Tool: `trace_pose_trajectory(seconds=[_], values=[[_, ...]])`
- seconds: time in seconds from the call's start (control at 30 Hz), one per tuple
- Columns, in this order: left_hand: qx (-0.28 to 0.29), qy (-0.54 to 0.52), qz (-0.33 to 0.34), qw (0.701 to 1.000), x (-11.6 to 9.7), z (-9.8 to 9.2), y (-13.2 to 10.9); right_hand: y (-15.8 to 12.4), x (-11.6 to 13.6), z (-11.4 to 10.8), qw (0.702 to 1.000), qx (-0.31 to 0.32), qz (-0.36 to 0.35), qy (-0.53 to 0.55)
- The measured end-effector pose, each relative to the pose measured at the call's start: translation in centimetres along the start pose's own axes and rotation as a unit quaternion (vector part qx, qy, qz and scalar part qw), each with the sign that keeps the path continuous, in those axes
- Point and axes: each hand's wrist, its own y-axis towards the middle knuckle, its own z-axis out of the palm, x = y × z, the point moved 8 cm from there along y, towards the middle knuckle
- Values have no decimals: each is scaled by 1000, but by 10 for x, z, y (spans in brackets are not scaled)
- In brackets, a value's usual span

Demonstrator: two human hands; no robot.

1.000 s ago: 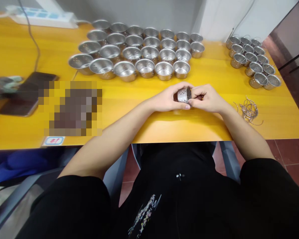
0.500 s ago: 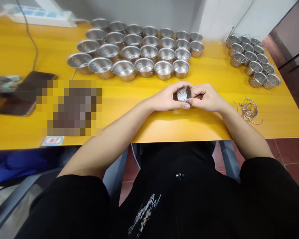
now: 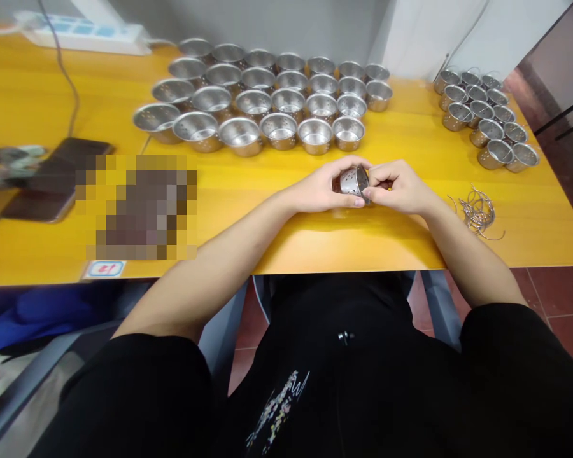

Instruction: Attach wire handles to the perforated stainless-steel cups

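Note:
A small perforated metal strainer cup (image 3: 350,182) lies tilted on its side in my left hand (image 3: 318,189), its mouth facing right. The fingers and thumb curl around its wall. At the cup's rim, the fingertips of my right hand (image 3: 401,186) are pinched together; what sits between them is too small and hidden to make out. Right of that hand, a loose tangle of curved wire pieces (image 3: 478,213) rests on the yellow table (image 3: 310,245).
Rows of similar strainer cups (image 3: 241,137) stand upright beyond my hands. Another group of cups (image 3: 495,154), some with wire handles, stands at the far right. On the left lie a dark phone (image 3: 57,184), a pixelated dark area (image 3: 138,213) and a power strip (image 3: 90,35).
The view has shifted slightly. My right fingertips have moved a little at the rim, and more of the cup's mouth shows. My left hand keeps its hold.

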Motion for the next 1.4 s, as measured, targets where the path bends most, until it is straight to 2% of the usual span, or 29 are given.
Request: trace_pose_trajectory(seconds=[0.73,0.97,1.17,1.4], values=[[-8,8,-32,999,4,-1,0,3,8,2,1000,-7,-18,-3],[-6,14,-37,999,7,-1,-1,-1,1,2,1000,4,-21,-19],[-2,29,-24,999,5,-2,-1,-4,-3,-2,998,9,-50,-21],[0,30,-35,999,10,-3,-3,-6,-10,-5,1000,-4,-13,-10]])
